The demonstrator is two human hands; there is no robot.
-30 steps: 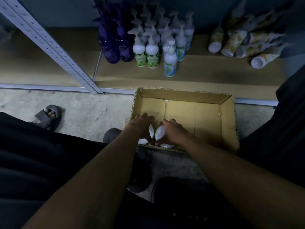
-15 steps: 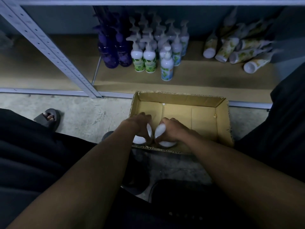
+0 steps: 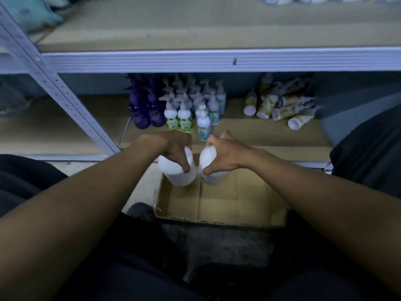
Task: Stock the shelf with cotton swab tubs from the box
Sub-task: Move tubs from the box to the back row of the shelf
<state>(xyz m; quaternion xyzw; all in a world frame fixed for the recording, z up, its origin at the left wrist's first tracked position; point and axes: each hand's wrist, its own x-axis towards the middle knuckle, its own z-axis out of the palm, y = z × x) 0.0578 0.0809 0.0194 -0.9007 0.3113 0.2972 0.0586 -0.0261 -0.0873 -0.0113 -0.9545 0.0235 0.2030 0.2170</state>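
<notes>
My left hand point(image 3: 169, 146) grips a white cotton swab tub point(image 3: 176, 170) from above, held in the air over the far left corner of the cardboard box point(image 3: 219, 205). My right hand point(image 3: 225, 153) grips a second white cotton swab tub point(image 3: 209, 161) beside it, the two tubs nearly touching. The open box sits on the floor in front of the shelving, and its visible bottom is bare. The upper shelf board point(image 3: 195, 29) stretches wide and brown above both hands.
Purple bottles point(image 3: 145, 109) and white pump bottles point(image 3: 191, 107) stand on the lower shelf point(image 3: 249, 129), with yellow-green tubes point(image 3: 282, 107) lying at its right. A perforated metal upright point(image 3: 58, 92) slants at the left. Dark clothing fills both sides; packaged items line the upper shelf's back.
Both hands have lifted the two tubs up out of the box and toward the shelving. My head has tilted up, bringing the upper shelf into view.
</notes>
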